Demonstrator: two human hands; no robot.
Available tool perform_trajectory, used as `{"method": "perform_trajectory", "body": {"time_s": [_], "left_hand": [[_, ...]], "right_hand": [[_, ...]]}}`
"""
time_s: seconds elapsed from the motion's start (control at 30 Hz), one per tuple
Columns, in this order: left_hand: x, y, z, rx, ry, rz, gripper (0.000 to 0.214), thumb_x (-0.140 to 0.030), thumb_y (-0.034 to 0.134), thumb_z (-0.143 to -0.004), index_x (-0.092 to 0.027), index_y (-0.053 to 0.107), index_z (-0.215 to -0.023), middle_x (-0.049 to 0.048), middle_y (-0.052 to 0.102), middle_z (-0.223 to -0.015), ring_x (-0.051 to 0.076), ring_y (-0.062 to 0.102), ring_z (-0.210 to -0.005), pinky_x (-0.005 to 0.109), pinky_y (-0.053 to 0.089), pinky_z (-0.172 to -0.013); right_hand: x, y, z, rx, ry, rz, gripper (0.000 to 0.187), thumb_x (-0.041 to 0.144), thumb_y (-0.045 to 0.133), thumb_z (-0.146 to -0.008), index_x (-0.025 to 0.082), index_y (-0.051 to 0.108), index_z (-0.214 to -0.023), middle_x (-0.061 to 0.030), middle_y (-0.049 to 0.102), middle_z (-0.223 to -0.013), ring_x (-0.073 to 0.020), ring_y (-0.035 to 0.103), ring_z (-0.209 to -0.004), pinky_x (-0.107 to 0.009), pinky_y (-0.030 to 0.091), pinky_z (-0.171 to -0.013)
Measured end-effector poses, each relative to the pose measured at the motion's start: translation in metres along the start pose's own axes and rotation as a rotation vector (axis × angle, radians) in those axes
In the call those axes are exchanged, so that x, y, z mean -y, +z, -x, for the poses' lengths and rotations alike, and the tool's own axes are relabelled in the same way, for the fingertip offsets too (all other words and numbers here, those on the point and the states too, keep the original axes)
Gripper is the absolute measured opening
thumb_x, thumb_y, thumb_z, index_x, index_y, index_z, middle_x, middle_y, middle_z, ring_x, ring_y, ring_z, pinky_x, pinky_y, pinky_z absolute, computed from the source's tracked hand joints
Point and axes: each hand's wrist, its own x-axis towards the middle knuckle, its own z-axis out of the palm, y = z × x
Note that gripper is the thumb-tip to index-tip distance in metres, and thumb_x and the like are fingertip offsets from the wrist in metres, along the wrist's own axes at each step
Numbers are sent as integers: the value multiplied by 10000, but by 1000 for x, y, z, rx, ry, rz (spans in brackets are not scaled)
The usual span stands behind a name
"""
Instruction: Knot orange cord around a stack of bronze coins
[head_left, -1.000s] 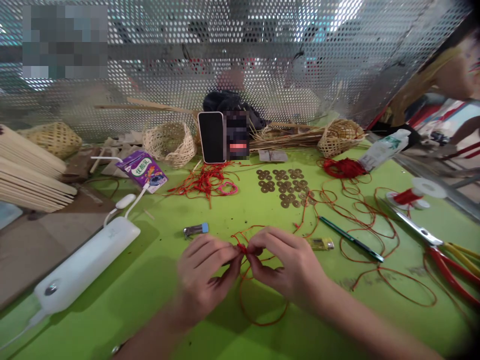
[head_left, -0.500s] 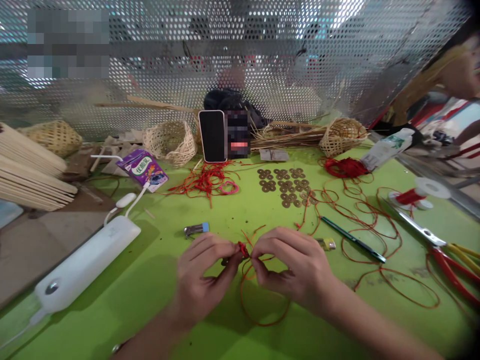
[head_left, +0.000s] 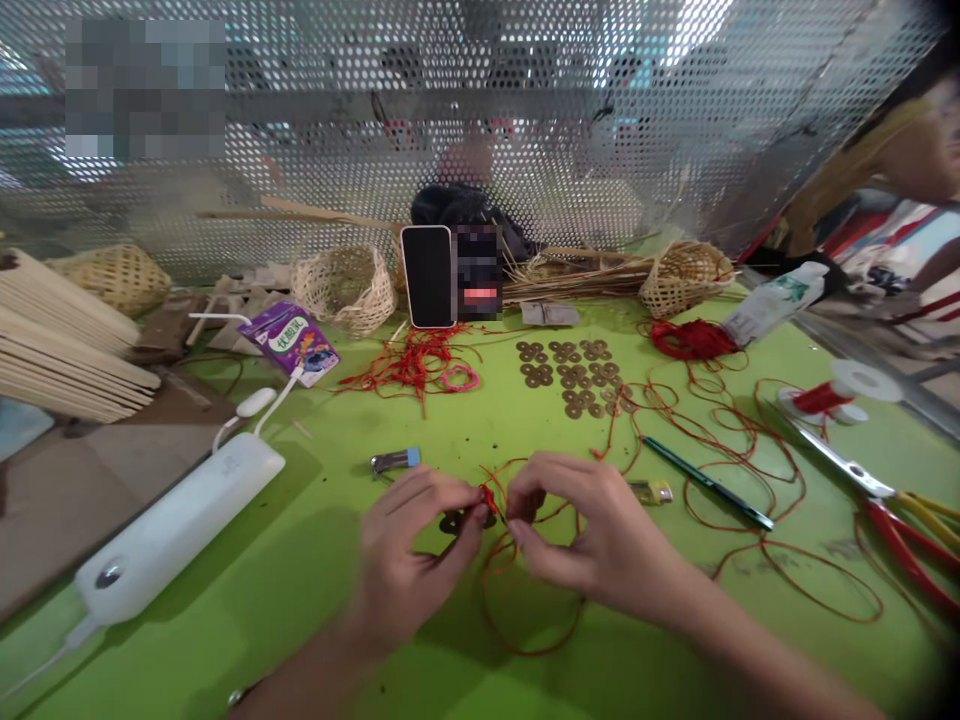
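Note:
My left hand (head_left: 412, 550) and my right hand (head_left: 581, 535) meet low in the middle of the green table (head_left: 225, 620). Both pinch a thin red cord (head_left: 489, 497) where it bunches into a small knot between the fingertips. A dark round coin (head_left: 452, 523) shows just under my left fingertips, and the cord's loose loop (head_left: 525, 640) trails on the table below the hands. A group of several bronze coins (head_left: 571, 374) lies further back, apart from both hands.
A white power bank (head_left: 176, 525) lies left. A small clipper (head_left: 394, 461), a lighter (head_left: 651, 491) and a green pen (head_left: 709, 482) lie near the hands. Red-handled pliers (head_left: 885, 515), a cord spool (head_left: 832, 395), woven baskets (head_left: 343, 288), a phone (head_left: 428, 276) and a perforated metal screen (head_left: 525, 120) surround them.
My hands stayed together on the cord; the fingers shifted slightly and a coin now shows under my left fingertips. The view drifted a little.

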Motion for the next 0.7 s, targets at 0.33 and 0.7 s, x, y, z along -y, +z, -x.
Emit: {"method": "perform_trajectory", "body": {"time_s": [0.33, 0.7], "left_hand": [[-2, 0, -1, 112, -207, 281, 127, -68, 597, -776, -188, 637, -767, 9, 650, -676, 147, 590, -635, 259, 463, -593], [-2, -2, -1, 166, -352, 525, 94, -182, 611, -820, -182, 659, -739, 33, 668, -635, 161, 612, -595, 262, 501, -534]], "right_hand": [[-16, 0, -7, 93, -24, -77, 173, 94, 558, -832, 205, 635, -940, -42, 645, -958, -139, 617, -861, -248, 494, -770], [-22, 5, -9, 27, 84, 38, 103, 88, 525, -835, 189, 544, -852, 1, 650, -772, -121, 608, -697, -225, 477, -649]]}}
